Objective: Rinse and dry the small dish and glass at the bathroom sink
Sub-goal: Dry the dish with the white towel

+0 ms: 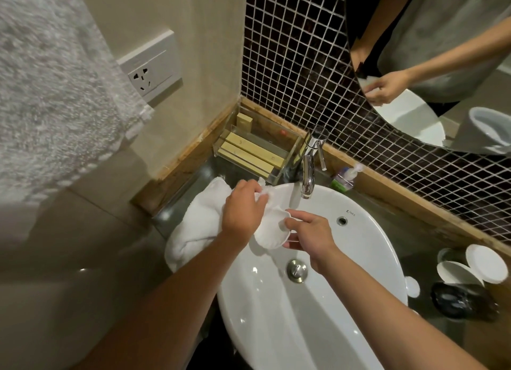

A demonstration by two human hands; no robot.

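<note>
Over the left rim of the white sink (359,273) I hold a small white round dish (272,233). My right hand (309,237) pinches its right edge. My left hand (244,210) grips a bunched end of a white towel (204,217) and presses it against the dish's upper left side. The rest of the towel lies on the counter left of the sink. A glass (446,255) stands on the counter at the far right, partly hidden by a white lid.
A chrome tap (308,173) stands behind the sink, no water visibly running. Clear amenity box (257,151) at the back left corner, small pump bottle (344,177) beside the tap. White dishes (481,263) and a dark object (459,300) sit at right. A hanging towel (49,93) fills the upper left.
</note>
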